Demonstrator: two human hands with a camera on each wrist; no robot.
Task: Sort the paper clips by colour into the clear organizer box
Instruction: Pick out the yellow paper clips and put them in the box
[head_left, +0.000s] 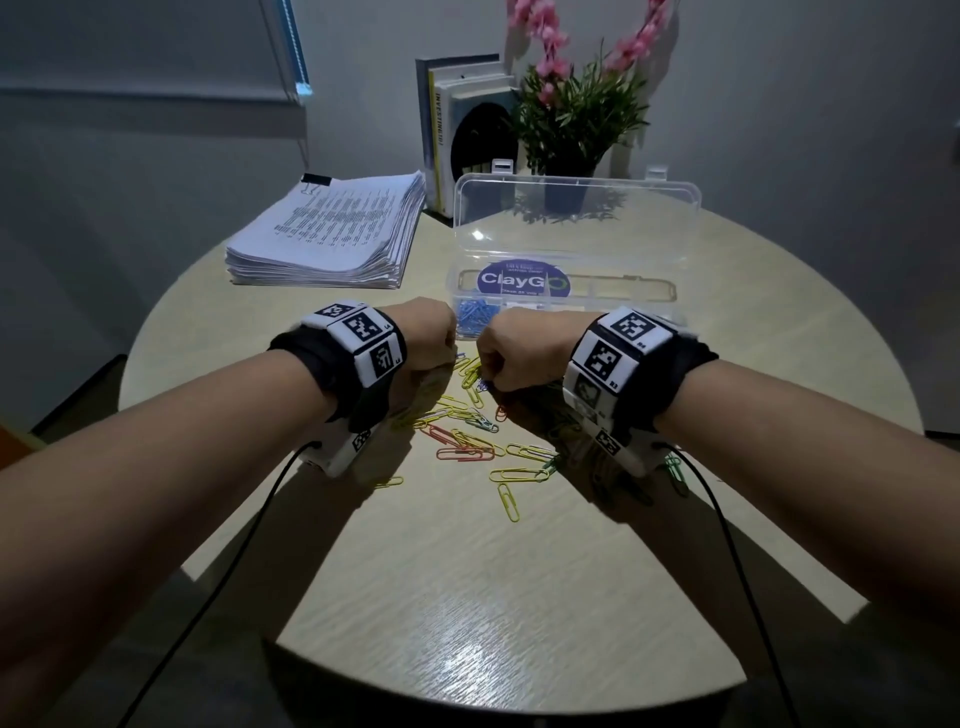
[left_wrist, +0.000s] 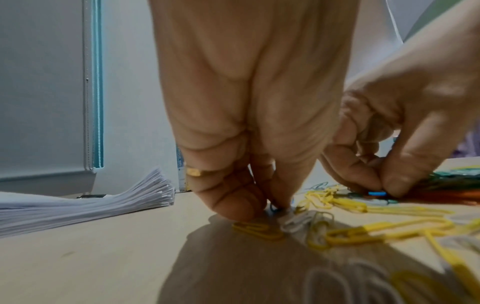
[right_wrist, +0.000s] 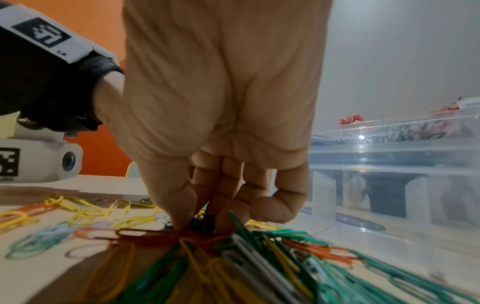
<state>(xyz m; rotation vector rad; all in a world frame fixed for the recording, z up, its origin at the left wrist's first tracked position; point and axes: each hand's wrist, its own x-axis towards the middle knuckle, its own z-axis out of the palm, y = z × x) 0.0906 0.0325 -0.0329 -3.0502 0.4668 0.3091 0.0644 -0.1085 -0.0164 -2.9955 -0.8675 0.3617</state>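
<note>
Early going: left hand (head_left: 426, 338) pinches a blue clip (left_wrist: 275, 206) off the worktop (head_left: 467, 597), right hand (head_left: 511, 353) pinches another, the mixed pile (head_left: 467, 431) lies just before the box (head_left: 571, 291), where only blues (head_left: 475, 314) sit sorted.

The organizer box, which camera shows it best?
The head view: the whole organizer box shows, lid raised, blue clips in its near-left compartment. The right wrist view catches only its clear side wall. The left wrist view does not clearly show it.
</note>
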